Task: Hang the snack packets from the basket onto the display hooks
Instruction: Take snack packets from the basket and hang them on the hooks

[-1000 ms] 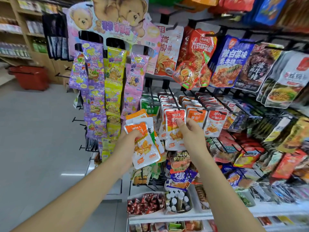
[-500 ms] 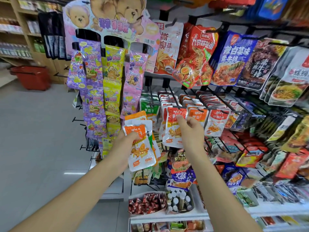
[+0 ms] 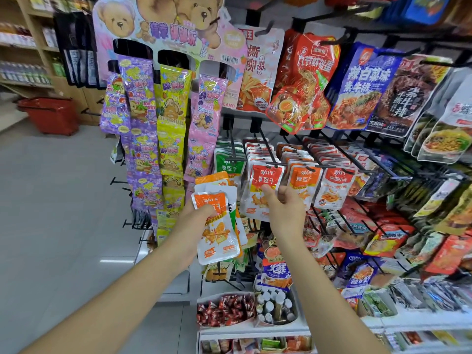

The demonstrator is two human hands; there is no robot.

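My left hand (image 3: pixel 198 215) grips a small stack of white-and-orange snack packets (image 3: pixel 217 233), held upright in front of the rack. My right hand (image 3: pixel 283 205) pinches the front orange-and-white packet (image 3: pixel 263 185) that hangs on a black display hook (image 3: pixel 268 149). More packets of the same kind hang behind it and on the neighbouring hooks (image 3: pixel 304 180). A red basket (image 3: pixel 49 114) stands on the floor far to the left.
A cardboard bear display with strips of purple, yellow and pink sweets (image 3: pixel 171 118) hangs left of the hooks. Large red and blue snack bags (image 3: pixel 304 80) hang above. A white shelf (image 3: pixel 255 328) below holds tubs of sweets. Grey floor (image 3: pixel 56 213) lies to the left.
The view has shifted slightly. My right hand stays at the hanging packet on the hook, and my left hand keeps the stack, now a little lower.
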